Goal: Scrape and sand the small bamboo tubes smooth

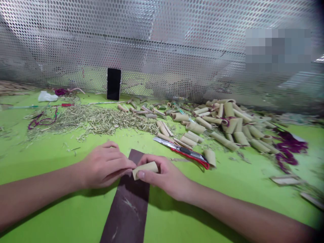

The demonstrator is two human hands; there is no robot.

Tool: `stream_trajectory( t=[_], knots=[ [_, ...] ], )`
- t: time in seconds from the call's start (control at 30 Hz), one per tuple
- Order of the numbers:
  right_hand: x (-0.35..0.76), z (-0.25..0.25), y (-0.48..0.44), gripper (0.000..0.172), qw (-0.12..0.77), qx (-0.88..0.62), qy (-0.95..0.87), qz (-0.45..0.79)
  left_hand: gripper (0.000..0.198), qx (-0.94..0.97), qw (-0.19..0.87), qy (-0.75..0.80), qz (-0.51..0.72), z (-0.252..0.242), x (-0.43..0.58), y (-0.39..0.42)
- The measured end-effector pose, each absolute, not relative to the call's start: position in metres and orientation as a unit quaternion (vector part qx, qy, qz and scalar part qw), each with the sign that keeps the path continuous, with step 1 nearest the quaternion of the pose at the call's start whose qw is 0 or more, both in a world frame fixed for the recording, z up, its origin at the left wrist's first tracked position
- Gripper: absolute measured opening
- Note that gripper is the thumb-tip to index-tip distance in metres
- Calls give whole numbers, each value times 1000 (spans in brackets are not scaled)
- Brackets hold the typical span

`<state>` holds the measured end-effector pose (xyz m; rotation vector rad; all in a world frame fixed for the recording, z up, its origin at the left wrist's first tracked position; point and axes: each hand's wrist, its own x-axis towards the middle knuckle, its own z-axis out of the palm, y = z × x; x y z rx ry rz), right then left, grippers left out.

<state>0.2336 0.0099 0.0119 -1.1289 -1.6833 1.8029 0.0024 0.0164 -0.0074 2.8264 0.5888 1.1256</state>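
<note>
My right hand (162,175) grips a short, pale bamboo tube (148,168) between thumb and fingers. The tube lies tilted over a dark brown strip (131,199) that looks like sandpaper, flat on the green tabletop. My left hand (108,165) reaches over the strip's left edge. Its fingers are drawn together, with thumb and fingertips close to the tube's left end; what they pinch, if anything, is hidden. Just beyond my right hand lies a red utility knife (187,152) with its blade out, next to another bamboo piece (210,158).
Bamboo tubes (227,125) are heaped at the back right, beside purple thread (288,145). Shavings (101,118) spread across the back left. A phone (113,84) stands upright against a perforated metal panel (162,50). White tissue (47,96) sits far left.
</note>
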Motion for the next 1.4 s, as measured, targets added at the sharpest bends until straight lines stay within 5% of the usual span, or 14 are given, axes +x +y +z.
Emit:
stream_trajectory(
  t=[0.53, 1.4],
  knots=[
    [237, 9, 12, 42, 178, -423, -626, 630, 15, 932, -70, 165, 314, 1, 1, 10],
    [237, 10, 11, 44, 167, -396, -643, 634, 20, 907, -49, 234, 346, -4, 2, 17]
  ],
)
